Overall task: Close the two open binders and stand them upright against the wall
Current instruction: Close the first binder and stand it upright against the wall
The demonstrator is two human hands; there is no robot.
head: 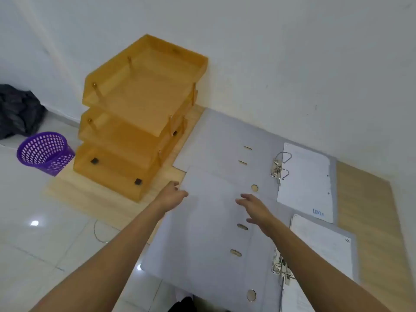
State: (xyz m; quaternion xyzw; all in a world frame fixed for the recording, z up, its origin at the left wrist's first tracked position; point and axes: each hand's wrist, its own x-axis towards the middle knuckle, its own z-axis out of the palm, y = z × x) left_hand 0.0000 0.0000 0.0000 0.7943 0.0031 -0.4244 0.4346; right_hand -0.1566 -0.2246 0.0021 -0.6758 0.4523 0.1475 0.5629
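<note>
Two grey lever-arch binders lie open and flat on the wooden board by the white wall (292, 64). The far binder (222, 140) lies against the wall, with metal rings (280, 165) and white punched sheets on its right half. The near binder (202, 239) overlaps its front edge, its rings (281, 269) and papers at the lower right. My left hand (173, 192) touches the top left corner of the near binder's cover, fingers apart. My right hand (254, 210) hovers over that cover near the spine, open and holding nothing.
An orange three-tier letter tray (137, 122) stands on the wooden board (369, 199) left of the binders, against the wall. A purple perforated basket (45, 152) and a dark bag (20, 111) are on the tiled floor at the far left.
</note>
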